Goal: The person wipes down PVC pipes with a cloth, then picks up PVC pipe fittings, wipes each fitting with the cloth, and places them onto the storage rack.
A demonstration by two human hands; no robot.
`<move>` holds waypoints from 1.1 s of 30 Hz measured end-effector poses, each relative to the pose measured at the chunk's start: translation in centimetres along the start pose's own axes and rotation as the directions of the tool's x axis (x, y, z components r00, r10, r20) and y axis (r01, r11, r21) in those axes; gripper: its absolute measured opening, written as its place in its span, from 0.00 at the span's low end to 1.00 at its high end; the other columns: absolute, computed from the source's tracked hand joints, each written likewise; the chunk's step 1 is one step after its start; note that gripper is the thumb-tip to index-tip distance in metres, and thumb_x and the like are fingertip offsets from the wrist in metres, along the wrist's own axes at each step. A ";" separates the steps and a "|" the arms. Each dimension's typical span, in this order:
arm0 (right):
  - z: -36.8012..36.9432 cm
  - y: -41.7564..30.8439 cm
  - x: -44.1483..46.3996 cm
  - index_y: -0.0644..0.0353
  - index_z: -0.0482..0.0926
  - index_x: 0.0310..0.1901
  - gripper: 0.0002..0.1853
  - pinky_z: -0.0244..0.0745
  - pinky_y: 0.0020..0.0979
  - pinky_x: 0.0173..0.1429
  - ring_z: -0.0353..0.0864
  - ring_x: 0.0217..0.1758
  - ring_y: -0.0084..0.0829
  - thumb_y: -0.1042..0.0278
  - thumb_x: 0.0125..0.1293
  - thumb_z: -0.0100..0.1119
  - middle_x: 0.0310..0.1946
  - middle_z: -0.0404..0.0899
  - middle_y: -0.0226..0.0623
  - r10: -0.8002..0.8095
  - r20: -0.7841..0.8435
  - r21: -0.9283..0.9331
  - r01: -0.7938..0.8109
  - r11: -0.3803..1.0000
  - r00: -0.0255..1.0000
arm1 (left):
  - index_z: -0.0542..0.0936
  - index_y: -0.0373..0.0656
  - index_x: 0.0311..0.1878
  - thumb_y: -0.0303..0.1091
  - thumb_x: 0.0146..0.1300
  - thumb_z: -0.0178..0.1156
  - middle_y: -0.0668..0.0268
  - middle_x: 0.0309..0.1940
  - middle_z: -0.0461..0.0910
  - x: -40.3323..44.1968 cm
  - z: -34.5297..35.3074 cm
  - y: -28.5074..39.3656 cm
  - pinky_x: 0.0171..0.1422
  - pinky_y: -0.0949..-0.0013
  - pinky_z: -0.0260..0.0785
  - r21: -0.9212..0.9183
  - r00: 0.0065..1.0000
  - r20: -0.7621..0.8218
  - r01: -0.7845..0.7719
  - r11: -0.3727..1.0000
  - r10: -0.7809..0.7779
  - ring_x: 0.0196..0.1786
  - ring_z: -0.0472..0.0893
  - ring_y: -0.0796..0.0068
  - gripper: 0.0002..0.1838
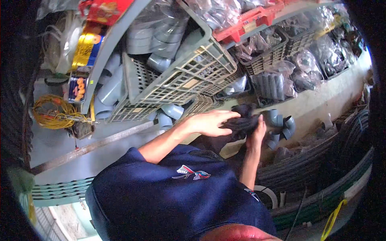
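Note:
A dark, soft-looking bundle is held between my two hands in front of my chest. My left hand reaches over its near side, with fingers bent against it. My right hand grips its other side, the thumb pointing up along the edge. What the bundle is made of is too dark to tell. Just beyond it, several grey pipe elbows are grouped by the wall.
Grey plastic crates with pipe fittings are stacked above my hands. A red crate and bagged parts line the shelves. Coiled yellow cable hangs at the left. Dark hoses lie at the lower right.

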State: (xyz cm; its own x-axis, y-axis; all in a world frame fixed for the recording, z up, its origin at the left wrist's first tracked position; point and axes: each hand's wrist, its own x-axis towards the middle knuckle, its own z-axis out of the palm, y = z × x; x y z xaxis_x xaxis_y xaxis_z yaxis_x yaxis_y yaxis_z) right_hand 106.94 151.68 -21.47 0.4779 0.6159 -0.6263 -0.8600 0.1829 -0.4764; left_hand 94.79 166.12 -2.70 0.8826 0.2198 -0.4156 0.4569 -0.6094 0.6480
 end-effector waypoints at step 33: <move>-8.0 -12.0 -6.7 0.59 0.82 0.50 0.20 0.82 0.45 0.60 0.87 0.49 0.41 0.50 0.79 0.49 0.44 0.88 0.38 -0.219 -0.097 0.379 0.239 0.894 0.971 | 0.79 0.37 0.46 0.37 0.79 0.54 0.39 0.34 0.83 -1.0 -26.7 -10.0 0.47 0.42 0.75 0.690 0.979 -0.202 0.143 0.710 -0.002 0.42 0.85 0.33 0.12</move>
State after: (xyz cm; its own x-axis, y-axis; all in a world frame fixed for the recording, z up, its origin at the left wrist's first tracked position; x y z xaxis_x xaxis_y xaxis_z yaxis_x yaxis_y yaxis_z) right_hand 115.46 139.28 -16.50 0.6695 0.4839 -0.5636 -0.7223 0.6011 -0.3420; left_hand 92.28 192.33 8.22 0.8859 0.3702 -0.2794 0.3745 -0.9264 -0.0398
